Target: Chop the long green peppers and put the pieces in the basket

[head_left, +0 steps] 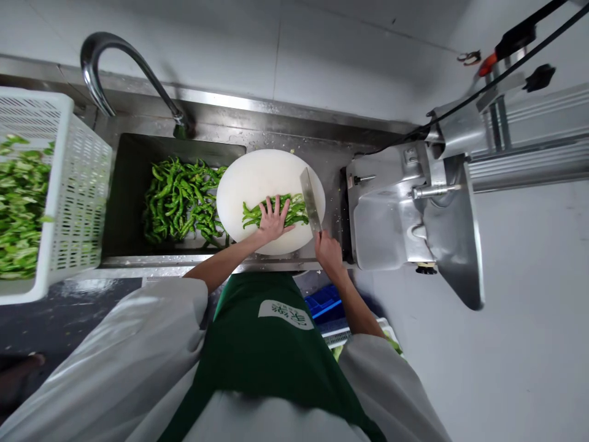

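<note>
Green chili peppers (251, 216) lie in a row on a round white cutting board (267, 169). My left hand (273, 222) presses down on them with its fingers spread. In my right hand (328, 250) is the handle of a cleaver (310, 199), its broad blade pointing away from me over the board's right side. The blade stands just beyond the right end of the row, where some peppers look split, with pale insides showing. To the left, a heap of whole green peppers (181, 199) lies in the metal sink, partly beside the board's edge.
A white basket (80, 202) of cut green peppers (21, 215) stands left of the sink (131, 184). A chrome faucet (133, 52) arches behind. At right is a metal slicing machine (414, 202) with a cable. Below the counter sits a blue crate (324, 304).
</note>
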A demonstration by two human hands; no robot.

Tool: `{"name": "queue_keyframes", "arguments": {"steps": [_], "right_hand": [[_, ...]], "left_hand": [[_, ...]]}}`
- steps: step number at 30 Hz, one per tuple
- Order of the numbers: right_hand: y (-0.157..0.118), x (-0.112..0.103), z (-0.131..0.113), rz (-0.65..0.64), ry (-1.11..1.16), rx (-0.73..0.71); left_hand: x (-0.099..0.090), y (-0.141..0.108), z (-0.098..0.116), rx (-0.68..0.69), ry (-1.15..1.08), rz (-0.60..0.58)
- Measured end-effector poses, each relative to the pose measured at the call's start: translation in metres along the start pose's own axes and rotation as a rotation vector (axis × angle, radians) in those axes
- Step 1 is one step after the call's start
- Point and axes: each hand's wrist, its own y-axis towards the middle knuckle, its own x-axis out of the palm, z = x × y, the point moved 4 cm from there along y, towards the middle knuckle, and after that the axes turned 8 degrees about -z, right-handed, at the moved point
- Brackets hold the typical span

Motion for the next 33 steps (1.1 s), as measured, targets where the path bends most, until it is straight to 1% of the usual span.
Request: {"name": "queue_keyframes", "arguments": {"steps": [3,5,9,12,14,17,20,22,24,26,29,31,33], "right_hand": [[-0.003,-0.004,-0.003,-0.028,-0.022,-0.041],[0.003,-0.003,-0.007,-0.053,-0.035,-0.050],[0.033,0.005,-0.020,-0.090,-0.023,-0.073],[0.055,0.009,-0.027,-0.065,0.004,-0.075],[0.062,0.006,-0.028,-0.041,0.009,-0.087],[0.058,-0.004,-0.024,-0.043,-0.001,-0.100],[0.039,-0.018,-0.020,-0.020,-0.019,-0.070],[0.022,-0.025,-0.022,-0.010,-0.024,-0.063],[0.008,-0.024,-0.026,-0.045,-0.031,-0.071],[0.003,-0.018,-0.032,-0.104,-0.043,-0.079],[0.014,-0.005,-0.040,-0.150,-0.045,-0.083],[0.030,0.002,-0.046,-0.144,-0.029,-0.080],[0.046,0.003,-0.053,-0.119,-0.007,-0.075]], "left_hand": [[0.001,-0.001,-0.002,0.011,-0.026,0.020],[0.001,-0.001,-0.002,0.030,-0.046,0.030],[0.002,0.003,-0.003,0.044,-0.056,0.032],[0.002,0.005,-0.003,0.035,-0.057,0.022],[0.000,0.003,-0.003,0.040,-0.060,0.025],[-0.008,-0.005,-0.003,0.035,-0.053,0.058],[-0.016,-0.014,-0.006,-0.017,-0.040,0.121],[-0.017,-0.016,-0.008,-0.050,-0.036,0.156],[-0.014,-0.014,-0.009,-0.063,-0.044,0.164],[-0.008,-0.009,-0.009,-0.058,-0.065,0.138],[0.002,-0.001,-0.009,-0.027,-0.100,0.103],[0.005,0.002,-0.009,-0.013,-0.111,0.109],[0.005,0.003,-0.010,-0.012,-0.116,0.119]]}}
